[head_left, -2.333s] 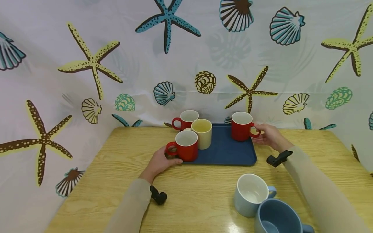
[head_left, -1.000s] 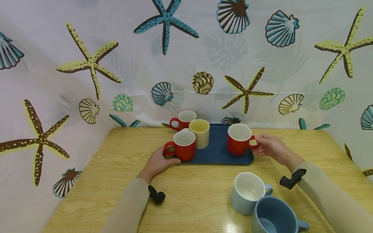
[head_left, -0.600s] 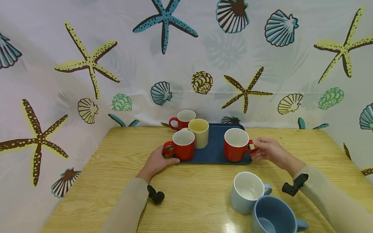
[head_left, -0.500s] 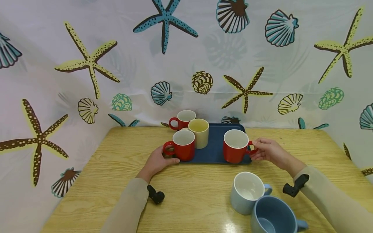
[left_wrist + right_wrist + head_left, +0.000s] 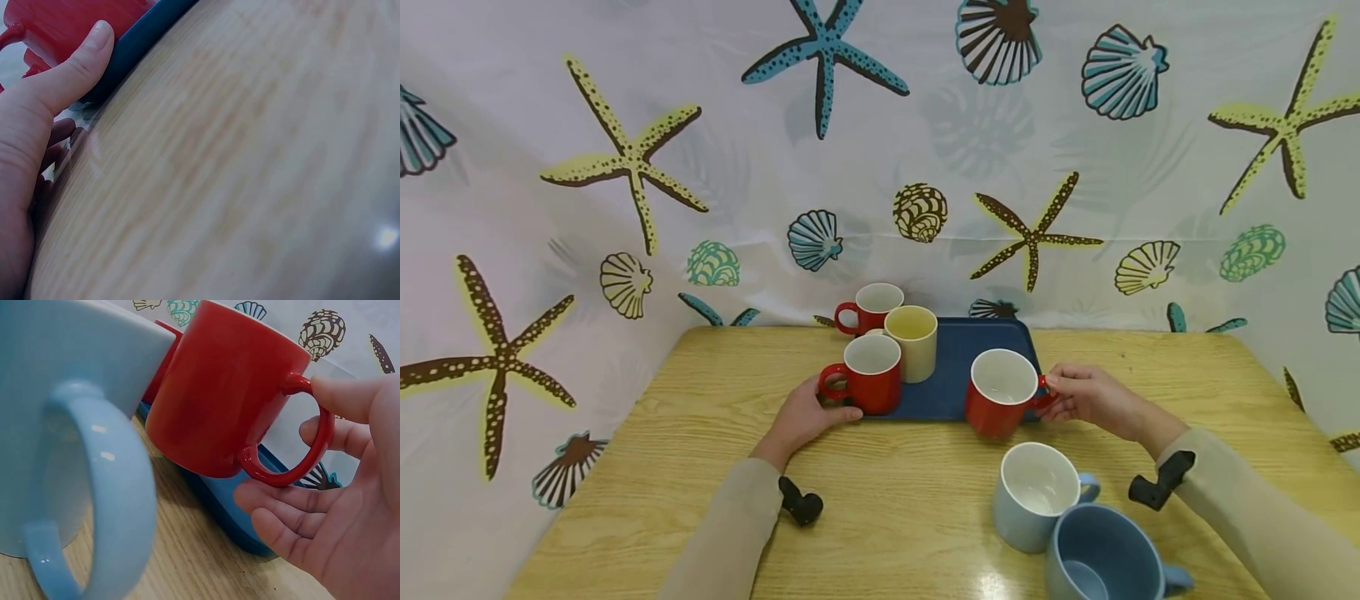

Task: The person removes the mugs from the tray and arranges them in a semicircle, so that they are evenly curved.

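Held red mug [image 5: 992,412] is gripped by R hand [image 5: 1093,404] at its handle [image 5: 323,440], thumb on top & fingers bent thru/under the loop. Mug is held over the front edge of blue tray [image 5: 958,346], nr its R end, mouth up; seems raised, but contact w/ tray can't be made out.

L hand [image 5: 801,421] is set at tray's front L corner, thumb & fingers loosely spread; thumb is laid straight along front edge, just by the base of front red mug [image 5: 880,393]; other fingers are partly hidden. No mug is gripped by it.

Front red mug is stood at tray's L end, handle pointed L, toward L hand. Just behind it, to R, beige mug [image 5: 921,354] is placed; rear red mug [image 5: 872,320] is partly covered by it, handle also to L.

Nearer the camera, on wood table [image 5: 700,383], lt blue mug [image 5: 1024,518] is set, handle to R, w/ darker blue mug [image 5: 1101,558] right beside it, cut off by pic edge. Table is backed by white cloth [image 5: 880,158] printed w/ starfish & shells.
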Motion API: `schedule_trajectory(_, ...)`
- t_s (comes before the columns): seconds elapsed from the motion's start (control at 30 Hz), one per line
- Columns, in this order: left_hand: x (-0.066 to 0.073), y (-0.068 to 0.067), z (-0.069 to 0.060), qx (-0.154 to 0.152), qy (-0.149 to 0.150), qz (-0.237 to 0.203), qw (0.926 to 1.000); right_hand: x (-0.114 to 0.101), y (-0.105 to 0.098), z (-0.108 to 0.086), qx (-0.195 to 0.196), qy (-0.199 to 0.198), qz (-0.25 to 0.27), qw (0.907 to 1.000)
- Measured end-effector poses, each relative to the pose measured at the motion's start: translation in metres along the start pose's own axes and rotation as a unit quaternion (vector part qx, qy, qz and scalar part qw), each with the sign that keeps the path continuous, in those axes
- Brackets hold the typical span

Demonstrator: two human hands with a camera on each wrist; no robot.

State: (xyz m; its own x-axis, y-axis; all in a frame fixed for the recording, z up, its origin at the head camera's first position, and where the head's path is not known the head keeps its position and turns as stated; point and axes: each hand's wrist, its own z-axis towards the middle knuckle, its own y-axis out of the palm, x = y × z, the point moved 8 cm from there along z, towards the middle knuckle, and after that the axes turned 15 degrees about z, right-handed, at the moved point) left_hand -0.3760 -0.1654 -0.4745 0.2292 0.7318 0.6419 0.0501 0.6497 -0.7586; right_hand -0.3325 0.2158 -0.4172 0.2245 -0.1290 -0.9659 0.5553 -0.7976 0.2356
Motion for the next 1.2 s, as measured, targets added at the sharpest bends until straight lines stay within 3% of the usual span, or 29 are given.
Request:
schedule_trajectory(0.7, -0.002, 0.001, 0.001, -0.003, -0.003, -0.015, 0.9999, 0.012, 0.035, 0.006, -0.094, 0.019, -0.02, 0.9952)
schedule_trajectory(1.2, -0.002, 0.003, 0.001, -0.007, -0.006, -0.029, 0.9996, 0.023, 0.044, 0.008, -0.142, 0.037, -0.006, 0.9891)
